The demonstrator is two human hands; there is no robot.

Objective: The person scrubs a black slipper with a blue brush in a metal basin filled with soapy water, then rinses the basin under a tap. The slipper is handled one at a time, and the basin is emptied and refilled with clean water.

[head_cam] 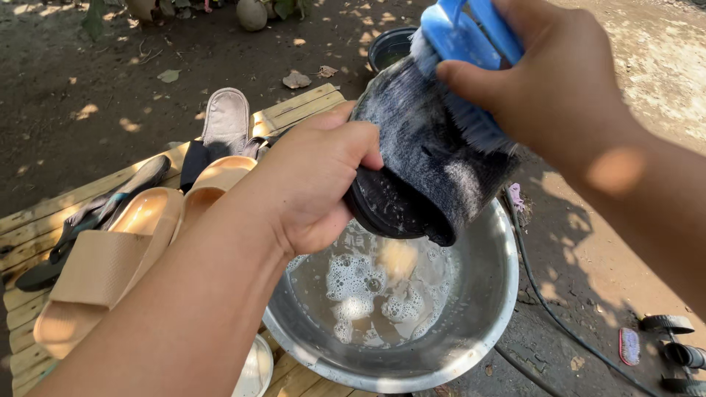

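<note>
Left hand (312, 187) clamps fingers around the sole edge of a dark slipper (423, 151), held above the steel basin (494, 294) of sudsy water; open dirt ground lies beyond the basin's right rim, the wooden platform (294, 106) crowds its left. Slipper's long axis tilts up-right to down-left, sole facing the left palm. Right hand (559, 81) grips a blue brush (463, 44), bristles touching the slipper's strap; 2 tan sandals (110, 265) lie left.

No packages, labels, signs or screens are being shown anywhere in this view.
</note>
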